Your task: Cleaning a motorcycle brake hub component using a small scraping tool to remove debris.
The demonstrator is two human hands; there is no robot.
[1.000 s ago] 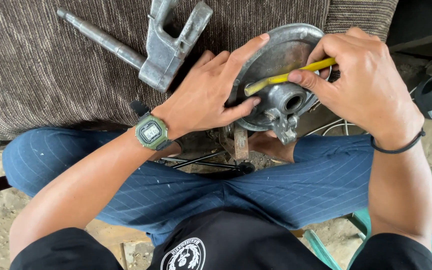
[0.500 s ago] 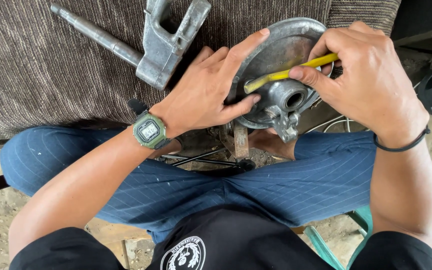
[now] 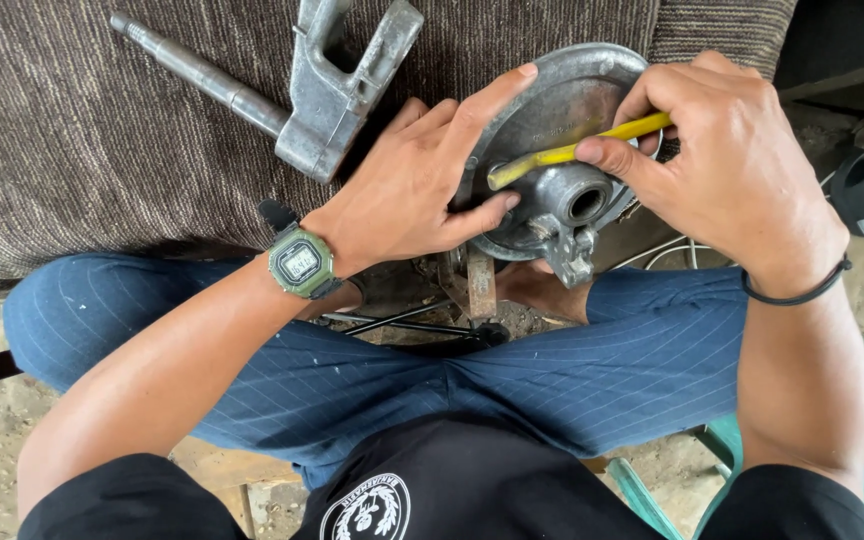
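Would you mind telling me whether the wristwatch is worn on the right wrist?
No, the green wristwatch sits on the left hand's wrist, while the right hand wears only a thin black band.

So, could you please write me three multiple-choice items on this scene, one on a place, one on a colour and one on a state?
1. Where does the grey metal bracket with a shaft lie?
A. on the striped fabric
B. on the person's lap
C. in the right hand

2. What colour is the thin tool in the right hand?
A. red
B. yellow
C. blue

3. How is the left hand placed?
A. hanging clear of everything
B. closed around the shaft
C. spread flat against the round metal plate

Answers: 1 A, it rests on the striped fabric; 2 B, its shaft is yellow; 3 C, fingers and thumb press on the plate.
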